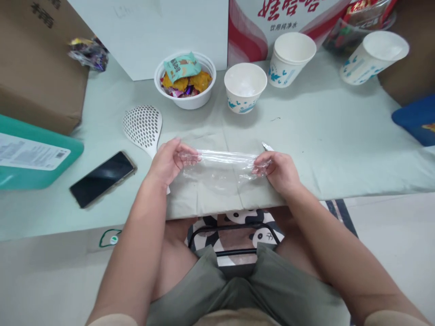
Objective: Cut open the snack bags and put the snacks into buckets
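A clear plastic bag [224,165] is stretched sideways between my two hands, just above the table's front edge. My left hand [171,160] is closed on its left end, fingers wrapped in the film. At the other end, my right hand [277,168] pinches the bag. Under and behind my left hand lies a white slotted skimmer [144,124]; part of its handle is hidden by the hand. Just beyond my right fingers, the tip of a small silvery object [267,146] shows, the rest of it covered by the hand.
Behind the bag stand a white bowl [193,100] of wrapped snacks and several paper cups [243,102]. A phone [103,179] and a green container [37,151] are at the left. Boxes [170,31] line the back; a blue object [413,118] sits far right.
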The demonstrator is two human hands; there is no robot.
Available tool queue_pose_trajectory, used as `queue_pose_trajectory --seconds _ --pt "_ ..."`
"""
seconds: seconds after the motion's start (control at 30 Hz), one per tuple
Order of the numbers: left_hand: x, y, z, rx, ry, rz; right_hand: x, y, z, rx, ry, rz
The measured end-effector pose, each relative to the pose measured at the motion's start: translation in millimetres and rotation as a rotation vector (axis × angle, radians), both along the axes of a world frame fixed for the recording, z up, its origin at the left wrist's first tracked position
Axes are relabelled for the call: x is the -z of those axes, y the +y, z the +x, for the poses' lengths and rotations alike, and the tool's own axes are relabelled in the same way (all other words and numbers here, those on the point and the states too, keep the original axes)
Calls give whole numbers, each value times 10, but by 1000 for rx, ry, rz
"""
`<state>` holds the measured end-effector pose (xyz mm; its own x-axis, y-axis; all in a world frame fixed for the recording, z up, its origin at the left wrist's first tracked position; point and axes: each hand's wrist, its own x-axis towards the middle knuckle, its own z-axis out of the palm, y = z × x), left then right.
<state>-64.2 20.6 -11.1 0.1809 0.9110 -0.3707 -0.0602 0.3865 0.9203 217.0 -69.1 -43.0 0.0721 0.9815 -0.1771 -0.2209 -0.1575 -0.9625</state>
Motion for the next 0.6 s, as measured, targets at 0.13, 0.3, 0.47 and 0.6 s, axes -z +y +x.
queue_pose_trajectory --seconds 0.13,0.3,0.47,0.6 --pt "37 -30 4 19 134 113 4 -19 -29 0 -220 -6" --pt "79 -35 -12 23 105 156 -50 -6 -56 67 -220 -25" --pt "105 -27 -34 46 146 195 -88 -2 -58 10 -298 -56" --pt "93 -44 -26 102 122 135 -46 -7 -63 7 -169 -70"
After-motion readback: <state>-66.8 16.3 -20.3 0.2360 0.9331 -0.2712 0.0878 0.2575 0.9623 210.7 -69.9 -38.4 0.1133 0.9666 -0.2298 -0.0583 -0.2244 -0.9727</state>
